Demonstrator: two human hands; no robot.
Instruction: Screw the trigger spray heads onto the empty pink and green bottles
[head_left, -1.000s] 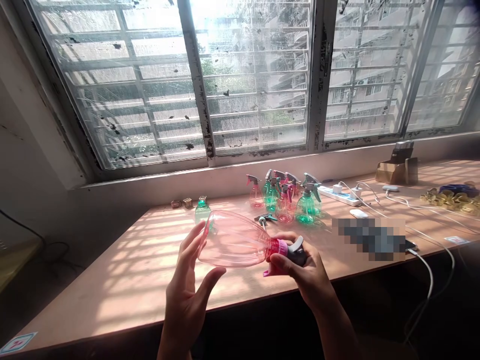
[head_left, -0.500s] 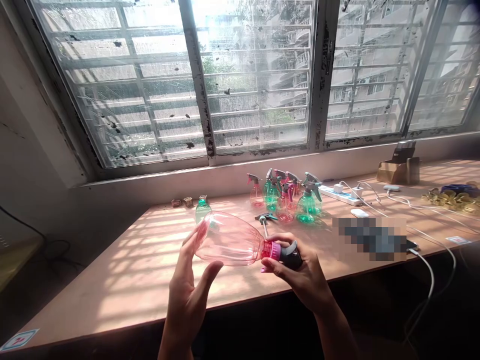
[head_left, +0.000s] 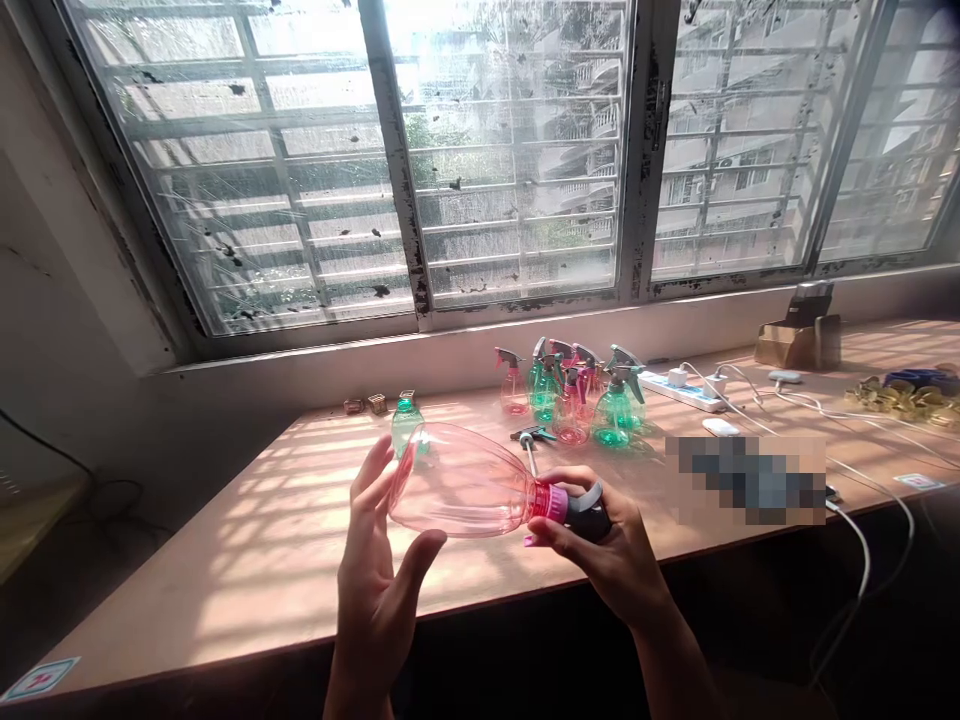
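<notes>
A clear pink spray bottle (head_left: 465, 485) lies sideways in the air over the table, its base toward the left. My right hand (head_left: 611, 535) is closed around its grey-and-black spray head (head_left: 589, 512), with thumb and fingers by the pink collar (head_left: 551, 503). Around the base, my left hand (head_left: 382, 560) has its fingers and thumb spread apart; whether the palm touches the bottle I cannot tell. Behind the bottle stands a green bottle (head_left: 407, 425) without a spray head. A loose green spray head with its tube (head_left: 532, 440) rests on the table.
Several pink and green spray bottles (head_left: 571, 415) stand together by the window wall. To the right are a power strip (head_left: 682, 390) with white cables, a white case (head_left: 720, 427) and a blurred-out device (head_left: 750, 480). Small brown objects (head_left: 376, 403) lie at the back left.
My left hand's fingers have loosened and spread away from the bottle's base. The bottle and my right hand have shifted slightly right and down.
</notes>
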